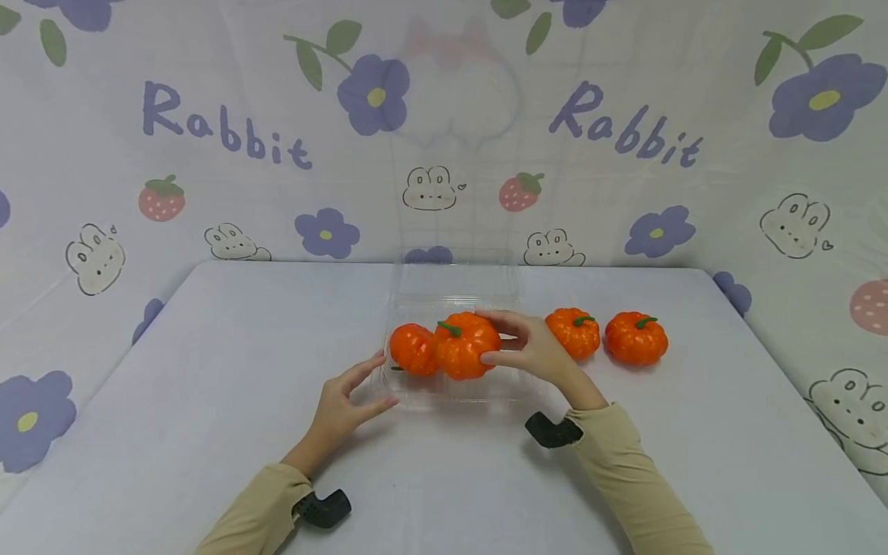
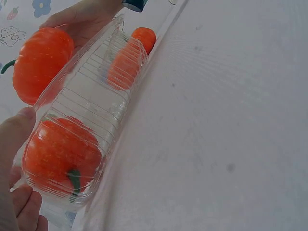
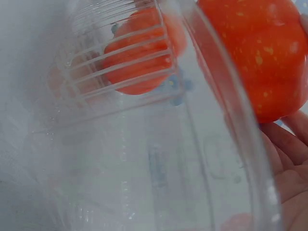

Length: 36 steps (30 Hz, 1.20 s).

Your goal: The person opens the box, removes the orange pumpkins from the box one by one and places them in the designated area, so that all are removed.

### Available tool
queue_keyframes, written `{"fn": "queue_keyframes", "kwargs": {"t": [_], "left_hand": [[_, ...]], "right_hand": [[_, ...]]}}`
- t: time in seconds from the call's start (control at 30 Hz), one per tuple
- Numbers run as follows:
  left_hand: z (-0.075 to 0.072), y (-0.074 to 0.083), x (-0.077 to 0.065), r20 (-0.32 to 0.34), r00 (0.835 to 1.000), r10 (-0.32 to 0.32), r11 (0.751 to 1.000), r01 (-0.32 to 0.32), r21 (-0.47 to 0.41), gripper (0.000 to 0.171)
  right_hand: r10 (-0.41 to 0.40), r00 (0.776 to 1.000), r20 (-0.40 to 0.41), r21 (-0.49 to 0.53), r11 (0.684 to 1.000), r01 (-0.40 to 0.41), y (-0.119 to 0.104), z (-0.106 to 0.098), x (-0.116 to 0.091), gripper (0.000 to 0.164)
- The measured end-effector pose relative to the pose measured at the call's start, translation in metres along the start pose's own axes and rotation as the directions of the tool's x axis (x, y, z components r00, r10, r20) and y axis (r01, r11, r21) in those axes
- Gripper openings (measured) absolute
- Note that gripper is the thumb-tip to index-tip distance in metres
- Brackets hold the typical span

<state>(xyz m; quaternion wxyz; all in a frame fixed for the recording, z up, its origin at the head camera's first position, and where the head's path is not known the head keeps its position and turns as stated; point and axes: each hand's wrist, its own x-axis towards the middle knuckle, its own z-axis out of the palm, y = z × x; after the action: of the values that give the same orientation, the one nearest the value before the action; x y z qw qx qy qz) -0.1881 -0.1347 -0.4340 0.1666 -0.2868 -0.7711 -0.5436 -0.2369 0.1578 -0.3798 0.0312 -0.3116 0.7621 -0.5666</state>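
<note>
An open clear plastic clamshell box [image 1: 479,391] sits mid-table, its lid [image 1: 454,281] raised at the back. One small orange toy pumpkin [image 1: 412,348] lies tipped in the box's left end, its green stem [image 2: 73,180] low against the wall. My left hand [image 1: 340,408] holds that end, thumb near the rim and fingers around the side. With thumb and fingers, my right hand [image 1: 530,347] grips a second toy pumpkin [image 1: 468,347] from its right side, above the box and right beside the first pumpkin. Its stem points up-left.
Two more orange pumpkins stand on the white table to the right, one [image 1: 574,333] partly behind my right hand and another [image 1: 636,339] farther right. A printed cloth [image 1: 430,100] hangs behind the table. Both sleeves carry a black wrist device [image 1: 322,509].
</note>
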Motion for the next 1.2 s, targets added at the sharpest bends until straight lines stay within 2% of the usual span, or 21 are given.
{"fn": "queue_keyframes", "kwargs": {"t": [0.37, 0.67, 0.93, 1.2], "left_hand": [[0.0, -0.002, -0.002, -0.011, 1.0, 0.012, 1.0, -0.012, 0.013, 0.052], [0.0, -0.001, -0.001, -0.005, 1.0, 0.023, 1.0, -0.023, 0.014, 0.051], [0.0, -0.001, -0.001, -0.014, 1.0, 0.027, 0.999, -0.026, 0.037, 0.052], [0.001, 0.001, 0.0, -0.007, 1.0, 0.009, 1.0, -0.008, 0.004, 0.052]], "right_hand": [[0.085, 0.994, -0.066, 0.031, 0.996, -0.084, 0.009, 0.002, -0.005, 0.044], [0.066, 0.994, -0.084, -0.017, 0.998, -0.067, 0.013, -0.005, -0.016, 0.046], [0.059, 0.993, -0.103, -0.012, 0.998, -0.061, 0.017, -0.021, -0.033, 0.042], [0.093, 0.981, -0.17, 0.064, 0.994, -0.084, 0.012, -0.043, -0.047, 0.051]]}}
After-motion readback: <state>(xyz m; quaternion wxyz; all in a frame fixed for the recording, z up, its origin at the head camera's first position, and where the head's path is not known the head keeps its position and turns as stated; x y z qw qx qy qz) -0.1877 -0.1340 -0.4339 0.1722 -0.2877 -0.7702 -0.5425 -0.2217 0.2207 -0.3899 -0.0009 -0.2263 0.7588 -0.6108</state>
